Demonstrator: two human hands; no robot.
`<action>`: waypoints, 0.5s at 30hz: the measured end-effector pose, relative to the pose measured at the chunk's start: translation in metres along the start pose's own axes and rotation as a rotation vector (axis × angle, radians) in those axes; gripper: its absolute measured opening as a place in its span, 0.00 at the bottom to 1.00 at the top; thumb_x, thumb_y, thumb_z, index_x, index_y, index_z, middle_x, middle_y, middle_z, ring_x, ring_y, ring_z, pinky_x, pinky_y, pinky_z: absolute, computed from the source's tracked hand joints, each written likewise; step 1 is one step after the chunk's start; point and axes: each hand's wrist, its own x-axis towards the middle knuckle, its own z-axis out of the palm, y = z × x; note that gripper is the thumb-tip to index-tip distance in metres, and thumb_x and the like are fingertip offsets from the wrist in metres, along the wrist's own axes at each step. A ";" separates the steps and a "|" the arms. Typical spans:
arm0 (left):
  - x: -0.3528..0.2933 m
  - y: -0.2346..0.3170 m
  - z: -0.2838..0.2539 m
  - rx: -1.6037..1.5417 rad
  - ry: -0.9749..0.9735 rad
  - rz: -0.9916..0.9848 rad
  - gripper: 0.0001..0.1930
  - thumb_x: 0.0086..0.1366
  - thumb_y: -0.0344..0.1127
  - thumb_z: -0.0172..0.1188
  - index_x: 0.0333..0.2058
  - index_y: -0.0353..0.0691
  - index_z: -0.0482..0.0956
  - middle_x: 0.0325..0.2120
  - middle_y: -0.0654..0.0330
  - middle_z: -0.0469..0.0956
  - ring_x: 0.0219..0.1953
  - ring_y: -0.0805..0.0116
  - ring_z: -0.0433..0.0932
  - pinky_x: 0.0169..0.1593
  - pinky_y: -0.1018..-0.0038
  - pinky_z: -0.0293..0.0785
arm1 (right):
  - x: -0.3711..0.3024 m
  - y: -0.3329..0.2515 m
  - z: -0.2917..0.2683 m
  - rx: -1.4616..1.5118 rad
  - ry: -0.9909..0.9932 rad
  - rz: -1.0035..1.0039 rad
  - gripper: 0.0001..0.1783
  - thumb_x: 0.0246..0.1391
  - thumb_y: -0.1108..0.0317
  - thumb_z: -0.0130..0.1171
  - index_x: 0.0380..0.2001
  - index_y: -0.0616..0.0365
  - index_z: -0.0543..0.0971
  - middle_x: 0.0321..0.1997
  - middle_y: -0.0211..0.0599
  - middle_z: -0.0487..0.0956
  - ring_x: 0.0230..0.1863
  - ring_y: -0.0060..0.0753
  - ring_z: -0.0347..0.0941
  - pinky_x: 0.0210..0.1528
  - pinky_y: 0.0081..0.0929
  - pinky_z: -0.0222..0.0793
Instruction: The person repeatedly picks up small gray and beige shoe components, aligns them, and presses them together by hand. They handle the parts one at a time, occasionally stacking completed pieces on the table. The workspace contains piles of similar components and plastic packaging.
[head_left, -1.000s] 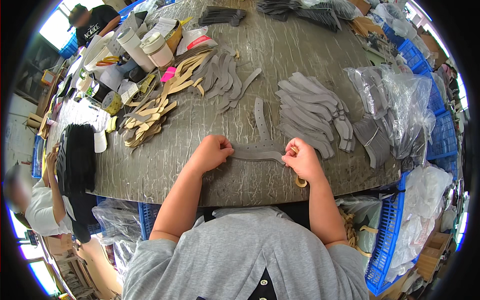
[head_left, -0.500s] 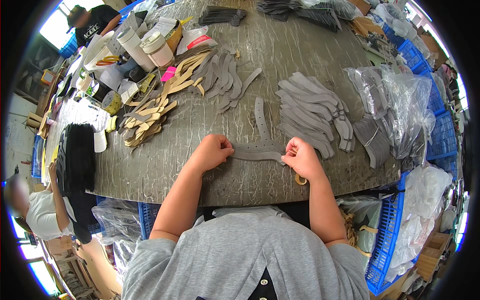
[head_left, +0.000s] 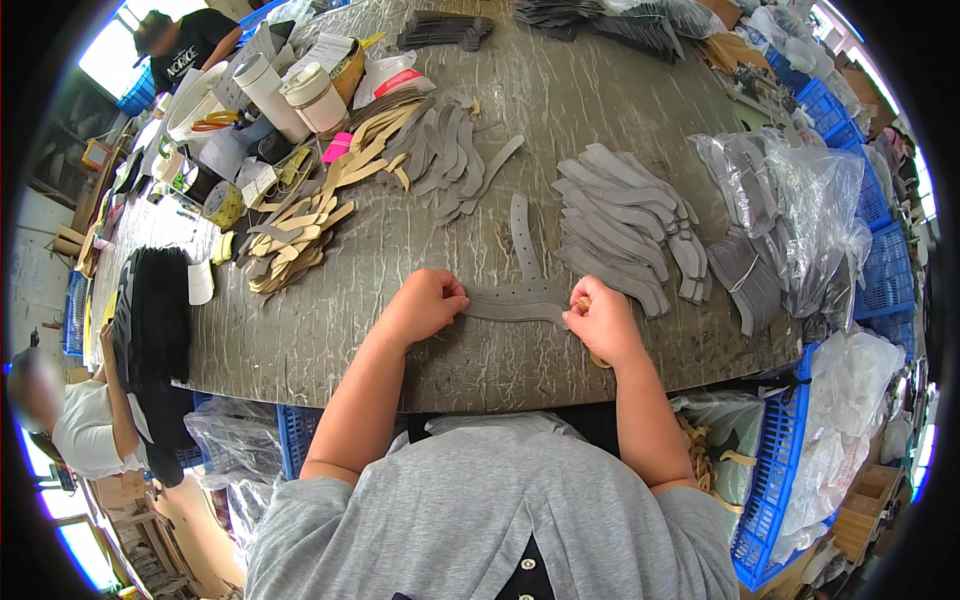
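Observation:
A curved grey strap piece (head_left: 515, 311) lies stretched between my hands near the table's front edge. My left hand (head_left: 425, 303) pinches its left end between thumb and fingertips. At the other end, my right hand (head_left: 602, 318) is closed in a pinch on the strap. A bit of tan strip (head_left: 583, 303) shows among the right fingers, and a tan curl (head_left: 599, 361) peeks out below that hand; most of it is hidden. Just beyond the held strap, another grey strap with a row of holes (head_left: 522, 240) lies on the table, bent at its near end.
Stacked grey straps (head_left: 620, 220) lie to the right, with a bundle (head_left: 748, 280) and plastic bags (head_left: 815, 210) beyond. Tan strips (head_left: 300, 235) and loose grey straps (head_left: 445, 150) sit at left. Black material (head_left: 155, 320) hangs over the left edge. Two people are at the left.
My right hand has turned slightly, and the tan curl below it is now more hidden. My left hand and the strap have hardly moved.

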 end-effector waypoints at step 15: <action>0.001 0.004 0.000 0.131 0.015 0.037 0.06 0.56 0.31 0.64 0.29 0.33 0.81 0.20 0.60 0.79 0.20 0.73 0.76 0.27 0.73 0.72 | -0.017 -0.018 0.014 -0.781 -0.120 -0.631 0.28 0.51 0.72 0.54 0.56 0.37 0.78 0.38 0.35 0.69 0.39 0.36 0.74 0.35 0.33 0.77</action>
